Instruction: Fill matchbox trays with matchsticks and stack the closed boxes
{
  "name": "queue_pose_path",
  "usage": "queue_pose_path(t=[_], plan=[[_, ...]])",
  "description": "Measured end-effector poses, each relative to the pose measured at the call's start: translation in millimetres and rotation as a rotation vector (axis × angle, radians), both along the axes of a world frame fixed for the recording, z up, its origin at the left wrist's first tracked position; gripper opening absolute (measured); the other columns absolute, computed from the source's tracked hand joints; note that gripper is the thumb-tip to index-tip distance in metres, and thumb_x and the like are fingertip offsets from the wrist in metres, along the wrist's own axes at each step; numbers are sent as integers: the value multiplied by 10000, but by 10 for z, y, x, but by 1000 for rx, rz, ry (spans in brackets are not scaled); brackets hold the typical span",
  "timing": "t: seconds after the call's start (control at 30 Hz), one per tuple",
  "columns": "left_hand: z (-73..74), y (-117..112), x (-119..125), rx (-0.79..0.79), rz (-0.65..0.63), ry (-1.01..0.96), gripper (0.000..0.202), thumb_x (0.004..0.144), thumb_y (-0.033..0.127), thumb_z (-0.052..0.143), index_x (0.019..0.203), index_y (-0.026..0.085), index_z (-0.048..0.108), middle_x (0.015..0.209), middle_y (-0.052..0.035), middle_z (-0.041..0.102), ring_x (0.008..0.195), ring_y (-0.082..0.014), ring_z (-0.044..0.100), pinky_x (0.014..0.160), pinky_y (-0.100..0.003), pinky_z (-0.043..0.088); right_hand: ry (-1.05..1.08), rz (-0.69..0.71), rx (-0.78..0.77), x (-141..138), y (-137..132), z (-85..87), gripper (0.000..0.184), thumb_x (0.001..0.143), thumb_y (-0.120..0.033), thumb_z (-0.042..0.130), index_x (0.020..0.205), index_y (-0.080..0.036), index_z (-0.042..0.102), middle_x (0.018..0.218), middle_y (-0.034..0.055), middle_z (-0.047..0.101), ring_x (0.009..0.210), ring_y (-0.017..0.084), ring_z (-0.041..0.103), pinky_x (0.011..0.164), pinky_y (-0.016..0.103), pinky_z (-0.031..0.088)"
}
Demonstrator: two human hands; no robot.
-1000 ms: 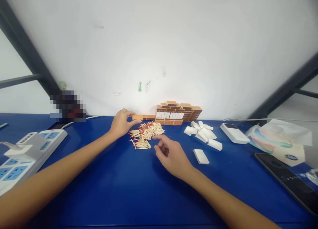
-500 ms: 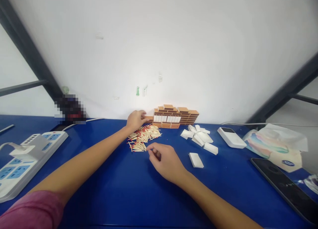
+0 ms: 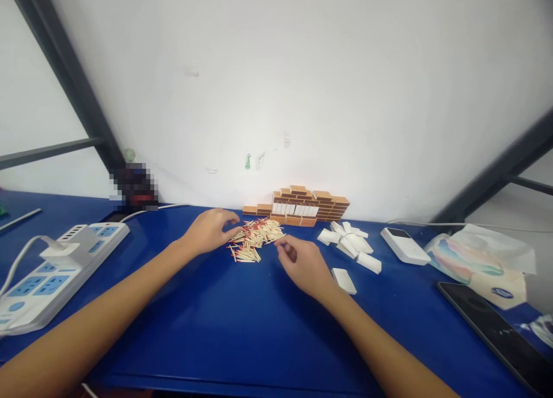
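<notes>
A loose pile of red-tipped matches point(image 3: 256, 238) lies on the blue table point(image 3: 224, 323). My left hand point(image 3: 210, 230) rests at the pile's left edge, fingers curled and touching the matches. On the pile's right side, my right hand point(image 3: 302, 262) has its thumb and forefinger pinched together near a match; whether it holds one I cannot make out. Behind the pile, a stack of brown matchbox sleeves point(image 3: 309, 205) stands against the wall, with two more sleeves point(image 3: 257, 209) laid to its left. White inner trays point(image 3: 349, 242) lie in a heap to the right, one tray point(image 3: 344, 280) apart beside my right wrist.
A white and blue power strip point(image 3: 52, 271) with a plugged cable sits at the left. At the right are a white device point(image 3: 405, 246), a tissue pack point(image 3: 484, 257) and a dark phone point(image 3: 501, 329). The white wall point(image 3: 276, 87) closes the table's far edge.
My left hand has left the brown sleeves by the stack and come back to the left edge of the match pile. My right hand moved up to the pile's right side.
</notes>
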State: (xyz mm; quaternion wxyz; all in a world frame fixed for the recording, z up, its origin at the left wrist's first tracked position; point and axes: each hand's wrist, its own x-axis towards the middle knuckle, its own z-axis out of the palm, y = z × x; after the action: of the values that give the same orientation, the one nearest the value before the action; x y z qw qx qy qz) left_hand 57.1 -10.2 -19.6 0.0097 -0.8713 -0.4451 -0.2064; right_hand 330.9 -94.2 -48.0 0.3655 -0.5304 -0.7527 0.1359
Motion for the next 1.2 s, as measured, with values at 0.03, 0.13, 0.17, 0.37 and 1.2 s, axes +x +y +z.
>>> queue_pose_path(t=[0.03,0.13,0.17,0.37,1.2], plan=[[-35,-48,-113,5,-7,-6,275,986,436,617,1092,228,762,1062,-57,790,926,-227,712,814,-348,511,-35,-15,4,36,31,-11,178,927,-227,547,938,-210,723,644,-18,622,591,157,552,622,280,388],[-170,-81,-360,20,82,-63,309,1002,455,578,1102,231,764,957,-44,786,849,-211,697,759,-334,500,-95,-46,9,135,114,-50,193,929,-253,542,945,-206,728,623,-22,597,588,164,540,616,290,376],[-212,-68,-401,11,78,-43,315,994,462,588,1119,233,764,932,-39,784,836,-212,694,745,-333,497,-96,-53,4,163,138,-64,199,929,-260,540,947,-203,730,620,-23,592,584,164,538,612,292,372],[-329,-36,-343,35,-23,-29,297,1023,446,569,1139,239,747,958,-23,774,811,-190,685,758,-327,502,-61,-82,-59,260,230,-126,205,918,-290,543,912,-199,727,597,-34,554,566,159,521,599,296,376],[-346,-132,-243,112,-98,-51,284,1029,430,574,1107,236,766,932,-42,767,767,-194,660,684,-308,473,-88,-270,128,632,359,24,217,922,-333,556,916,-202,729,644,-5,625,587,170,567,612,300,404]])
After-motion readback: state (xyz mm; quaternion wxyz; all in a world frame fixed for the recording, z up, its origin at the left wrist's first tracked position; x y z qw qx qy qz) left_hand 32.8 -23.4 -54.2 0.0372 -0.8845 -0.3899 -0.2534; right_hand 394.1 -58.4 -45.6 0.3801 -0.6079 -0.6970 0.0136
